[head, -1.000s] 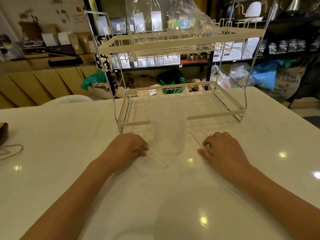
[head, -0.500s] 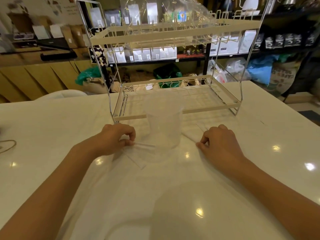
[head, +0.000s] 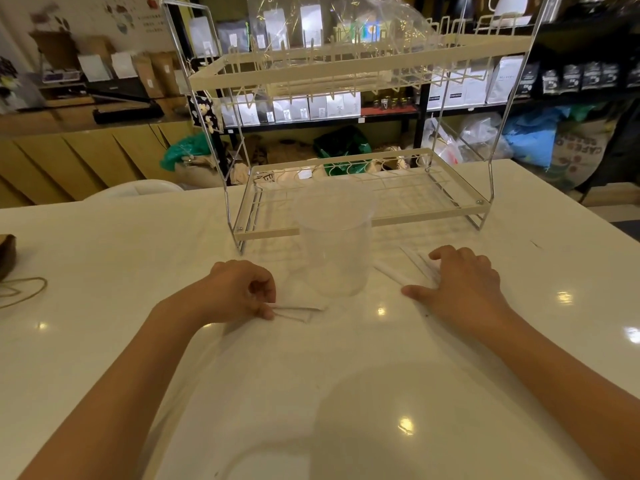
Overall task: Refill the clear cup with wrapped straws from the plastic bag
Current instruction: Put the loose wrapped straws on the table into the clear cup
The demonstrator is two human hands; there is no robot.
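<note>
The clear cup (head: 334, 244) stands upright on the white table (head: 104, 244), just in front of the wire rack, and looks empty. My left hand (head: 239, 289) pinches the ends of white wrapped straws (head: 298, 310) lying flat left of the cup's base. My right hand (head: 460, 285) rests palm down on more wrapped straws (head: 412, 268) to the cup's right, fingers spread over them. A crumpled clear plastic bag (head: 346, 26) sits on the rack's top shelf.
A two-tier cream wire rack (head: 374, 220) stands behind the cup, its lower shelf bare. A brown object (head: 7, 258) and a loop of twine (head: 20, 291) lie at the table's left edge. Shelves with packets and bags fill the background.
My left hand has curled from flat into a pinch on the straws and drawn them slightly left. My right hand has stayed on the straws at the right.
</note>
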